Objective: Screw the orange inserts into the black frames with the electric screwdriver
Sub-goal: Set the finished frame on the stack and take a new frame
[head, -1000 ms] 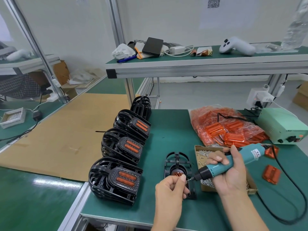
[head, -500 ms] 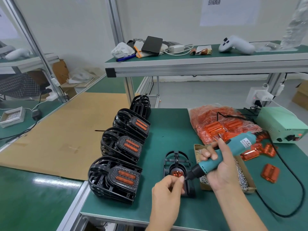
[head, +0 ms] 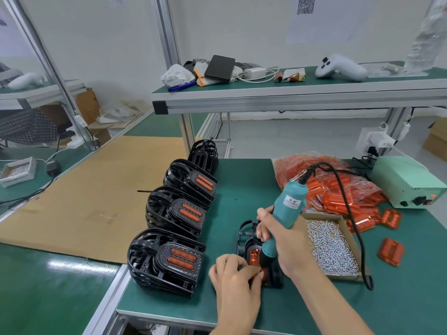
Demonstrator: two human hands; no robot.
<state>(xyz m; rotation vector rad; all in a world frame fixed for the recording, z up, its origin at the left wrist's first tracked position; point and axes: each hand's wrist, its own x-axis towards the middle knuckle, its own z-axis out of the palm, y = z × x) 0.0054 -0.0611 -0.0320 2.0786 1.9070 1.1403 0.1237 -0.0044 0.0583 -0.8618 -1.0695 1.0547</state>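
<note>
Your work sits close to the near edge of the green counter (head: 242, 180), with only a narrow strip of mat between your left wrist and the drop. To the left, three stacks of finished frames (head: 167, 259) run in a row along the left edge, with a fourth stack of bare frames behind them; the nearest stack stands just beside the frame you are working on. To the right, the cardboard tray of screws (head: 331, 247) lies right against your right forearm. The widest open mat lies behind the frame, between the stacks and the bag of orange inserts (head: 338, 187), and at the near right corner.

The black frame (head: 244, 235) lies flat on the mat, its rounded end pointing away from you. An orange insert (head: 254, 257) sits in its near half, glossy and translucent, partly hidden by the tool and your hands.

Your right hand (head: 283, 238) is wrapped around the teal screwdriver (head: 287, 206), fingers curled on the barrel, the tool tilted with its black nose down on the insert. Its black cord loops up, then down over the tray to the counter. Your left hand (head: 234, 276) rests at the frame's near left corner, fingertips (head: 256, 274) pinched together at the tool's tip; what they hold is too small to make out.
</note>
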